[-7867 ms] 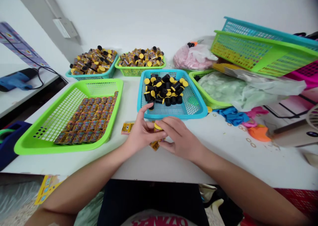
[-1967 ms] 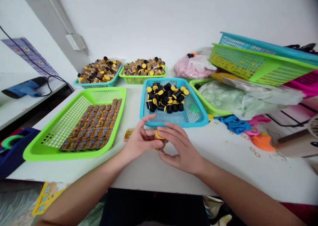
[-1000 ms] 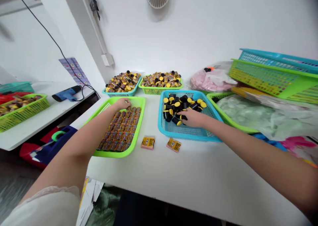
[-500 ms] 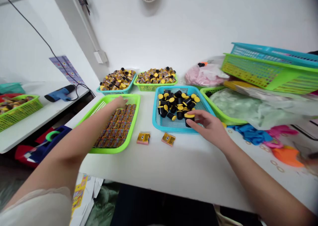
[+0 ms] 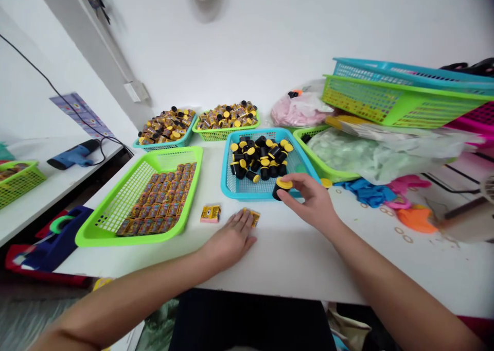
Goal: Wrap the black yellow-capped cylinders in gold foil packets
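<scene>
My right hand (image 5: 311, 199) pinches a small black canister with a yellow lid (image 5: 284, 183) just above the front rim of the blue basket (image 5: 228, 189). Inside that basket lies a heap of the same black canisters (image 5: 264, 155). My left hand (image 5: 230, 240) lies flat on the table, its fingertips over part of a yellow printed label packet (image 5: 255, 217). A second yellow label packet with a pinkish edge (image 5: 210, 213) lies just left of those fingers. Farther left, rows of wrapped canisters (image 5: 160, 202) stand in a green basket (image 5: 98, 227).
Behind are two baskets heaped with wrapped canisters (image 5: 168, 126) (image 5: 227, 117). Stacked baskets (image 5: 386, 101) and a bag of pale green material (image 5: 347, 150) crowd the right. Deflated balloons (image 5: 366, 191) lie nearby. A blue heat gun (image 5: 75, 154) rests on the left table.
My left hand has moved from the green basket to the label packet on the table. My right hand still holds the canister, near the blue basket's front rim. The view has shifted.
</scene>
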Motion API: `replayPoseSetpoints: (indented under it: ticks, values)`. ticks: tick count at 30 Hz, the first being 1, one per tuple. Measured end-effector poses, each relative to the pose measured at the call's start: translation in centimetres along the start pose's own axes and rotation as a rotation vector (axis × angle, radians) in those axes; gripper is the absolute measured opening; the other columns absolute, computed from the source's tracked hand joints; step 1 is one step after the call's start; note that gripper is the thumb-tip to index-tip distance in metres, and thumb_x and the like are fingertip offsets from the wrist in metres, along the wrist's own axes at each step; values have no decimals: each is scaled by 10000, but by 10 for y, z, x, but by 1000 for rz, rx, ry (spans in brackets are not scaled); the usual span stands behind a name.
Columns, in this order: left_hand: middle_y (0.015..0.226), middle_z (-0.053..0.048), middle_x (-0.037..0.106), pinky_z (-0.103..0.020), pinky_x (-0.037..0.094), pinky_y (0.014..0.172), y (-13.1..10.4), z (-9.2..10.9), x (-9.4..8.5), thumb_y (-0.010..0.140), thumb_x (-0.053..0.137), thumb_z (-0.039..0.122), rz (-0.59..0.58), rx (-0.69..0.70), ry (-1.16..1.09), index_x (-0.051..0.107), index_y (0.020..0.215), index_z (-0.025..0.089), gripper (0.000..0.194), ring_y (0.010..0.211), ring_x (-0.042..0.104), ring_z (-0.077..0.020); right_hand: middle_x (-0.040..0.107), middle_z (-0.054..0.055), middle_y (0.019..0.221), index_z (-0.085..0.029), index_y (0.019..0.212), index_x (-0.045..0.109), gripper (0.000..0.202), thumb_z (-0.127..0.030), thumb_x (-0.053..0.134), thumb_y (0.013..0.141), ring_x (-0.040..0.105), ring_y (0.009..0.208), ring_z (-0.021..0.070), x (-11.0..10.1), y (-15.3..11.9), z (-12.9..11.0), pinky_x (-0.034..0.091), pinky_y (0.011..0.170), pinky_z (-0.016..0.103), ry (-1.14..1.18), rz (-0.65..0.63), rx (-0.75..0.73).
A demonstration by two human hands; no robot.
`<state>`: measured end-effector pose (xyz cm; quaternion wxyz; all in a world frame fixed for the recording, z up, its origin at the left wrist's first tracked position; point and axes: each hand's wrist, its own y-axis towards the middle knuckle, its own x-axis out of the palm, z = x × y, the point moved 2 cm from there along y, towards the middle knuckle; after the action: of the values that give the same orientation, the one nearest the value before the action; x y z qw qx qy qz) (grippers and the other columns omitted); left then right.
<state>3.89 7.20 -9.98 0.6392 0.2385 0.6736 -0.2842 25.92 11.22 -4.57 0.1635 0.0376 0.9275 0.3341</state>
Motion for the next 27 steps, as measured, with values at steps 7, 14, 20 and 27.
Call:
replayPoseSetpoints:
  ticks: [7,14,20,27]
  values:
    - [1374,-198,583,-384,551,985,-88,50,10,966,496,394,252,166,301,618,1315,32,517,1242,609,-319,717,45,981,-252,1049,618,230,-355,703,861,689,847,171,-1,0,2,594,795,342,51,-6,9]
    - [1202,-200,693,-322,617,809,-101,55,8,859,456,85,233,234,323,702,1197,41,421,1076,709,-291,724,42,927,-245,1031,632,228,-394,686,868,695,816,179,1,1,-5,607,767,337,-27,-37,-7]
    - [1211,-240,676,-336,622,819,-50,31,-23,829,407,-55,23,162,330,643,1255,2,490,1041,723,-288,727,43,950,-246,1023,640,197,-369,673,873,690,838,186,1,0,-5,597,779,347,-112,-40,-32]
    - [1308,-209,634,-396,578,917,-18,-4,-34,872,395,-54,-35,-21,-104,638,1267,90,486,1137,682,-288,716,35,932,-242,1012,644,168,-296,683,858,657,787,176,2,0,-11,568,734,335,-171,-68,-125]
